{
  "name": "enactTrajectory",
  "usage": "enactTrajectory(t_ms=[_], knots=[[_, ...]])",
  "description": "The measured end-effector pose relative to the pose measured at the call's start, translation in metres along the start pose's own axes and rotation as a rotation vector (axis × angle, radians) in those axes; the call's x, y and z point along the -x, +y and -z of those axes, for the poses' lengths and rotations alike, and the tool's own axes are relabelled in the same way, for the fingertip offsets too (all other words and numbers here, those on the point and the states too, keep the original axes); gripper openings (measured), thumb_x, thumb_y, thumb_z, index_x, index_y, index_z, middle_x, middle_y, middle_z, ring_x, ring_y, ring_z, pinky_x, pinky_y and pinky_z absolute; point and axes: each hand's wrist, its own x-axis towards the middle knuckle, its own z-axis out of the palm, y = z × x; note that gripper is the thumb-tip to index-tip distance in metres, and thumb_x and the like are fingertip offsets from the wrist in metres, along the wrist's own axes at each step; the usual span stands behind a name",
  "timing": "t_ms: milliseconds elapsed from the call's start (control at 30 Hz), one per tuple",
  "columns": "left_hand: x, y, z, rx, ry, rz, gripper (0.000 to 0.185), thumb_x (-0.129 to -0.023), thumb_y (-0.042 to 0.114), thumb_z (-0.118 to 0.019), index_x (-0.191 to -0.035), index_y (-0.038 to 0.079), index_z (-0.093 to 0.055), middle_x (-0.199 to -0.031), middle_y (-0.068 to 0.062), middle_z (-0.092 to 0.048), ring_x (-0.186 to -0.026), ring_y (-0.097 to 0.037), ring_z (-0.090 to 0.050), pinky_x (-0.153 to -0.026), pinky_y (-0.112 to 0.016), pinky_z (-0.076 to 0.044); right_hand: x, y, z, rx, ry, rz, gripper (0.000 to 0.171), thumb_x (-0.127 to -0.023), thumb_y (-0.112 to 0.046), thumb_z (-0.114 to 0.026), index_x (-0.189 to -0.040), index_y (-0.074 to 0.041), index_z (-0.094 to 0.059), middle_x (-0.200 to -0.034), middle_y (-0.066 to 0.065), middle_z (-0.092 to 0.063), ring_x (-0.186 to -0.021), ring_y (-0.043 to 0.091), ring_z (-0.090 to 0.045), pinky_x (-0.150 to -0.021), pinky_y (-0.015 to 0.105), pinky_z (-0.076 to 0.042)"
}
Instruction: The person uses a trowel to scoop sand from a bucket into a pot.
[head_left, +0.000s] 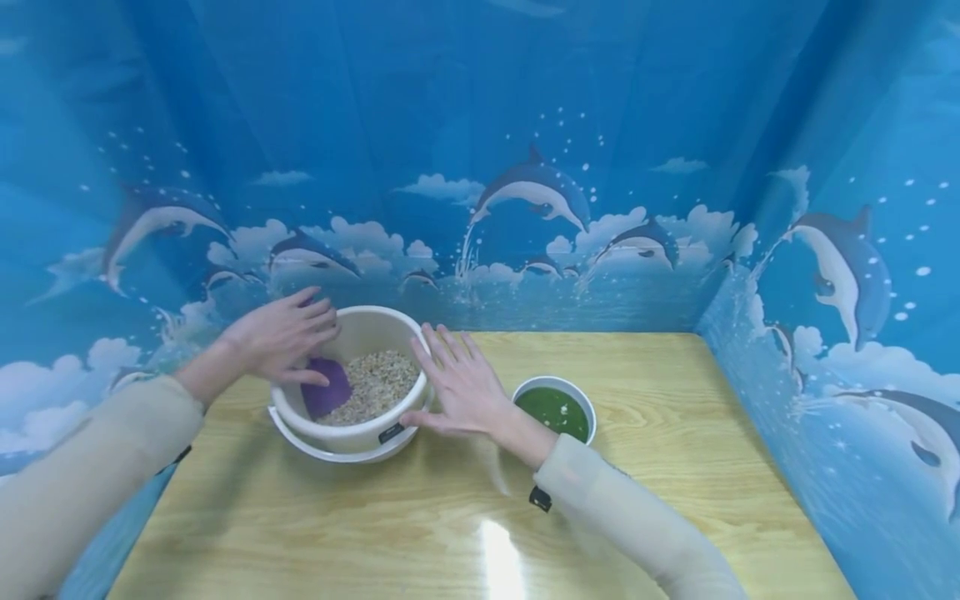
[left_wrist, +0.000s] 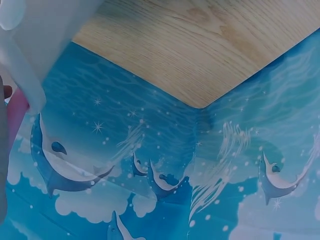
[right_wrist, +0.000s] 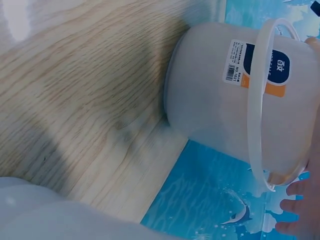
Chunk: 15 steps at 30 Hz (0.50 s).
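The left hand (head_left: 281, 337) rests on the far-left rim of the white bucket (head_left: 367, 433), fingers straight and close together, reaching across the rim toward the right; the thumb lies below them, over the purple scoop (head_left: 327, 387). Whether the thumb touches the scoop cannot be determined. The right hand (head_left: 461, 387) lies flat against the right side of the bucket, fingers straight and slightly spread, pointing away from the person; the thumb presses the wall just below the rim.

The bucket stands upright on the wooden table (head_left: 675, 467), left of centre, its long axis vertical and its mouth facing up. Its bail handle (head_left: 330, 450) hangs down around the near wall. It contains pale grain (head_left: 375, 385), with the scoop leaning against the left inner wall.

A small white bowl (head_left: 581, 400) of green liquid sits just to the right of the right wrist.
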Motion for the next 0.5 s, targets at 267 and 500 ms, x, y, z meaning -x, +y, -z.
enactTrajectory(t_ms=[267,500], knots=[[-0.0026,0.0026,-0.0012,-0.027,-0.036,-0.025,0.078,-0.093,0.076,-0.058,-0.127,0.007,-0.067,-0.134,-0.017,-0.069,-0.132,-0.038,-0.059,-0.122,-0.06,-0.038,-0.0038,0.0005,-0.0033,0.032,0.016,0.022,0.115,-0.09,-0.091,-0.039,-0.17,-0.012,-0.012,-0.178,0.015,-0.014,-0.164,0.035,-0.023,-0.132,0.055,-0.022],[-0.0049,0.0036,-0.0028,-0.018,-0.068,-0.037,0.075,-0.095,0.072,-0.059,-0.131,0.007,-0.068,-0.139,-0.017,-0.068,-0.135,-0.038,-0.059,-0.122,-0.058,-0.038,-0.0064,-0.0013,-0.0017,0.047,0.008,0.027,0.116,-0.09,-0.091,-0.038,-0.17,-0.011,-0.012,-0.178,0.015,-0.014,-0.164,0.034,-0.023,-0.132,0.054,-0.022]])
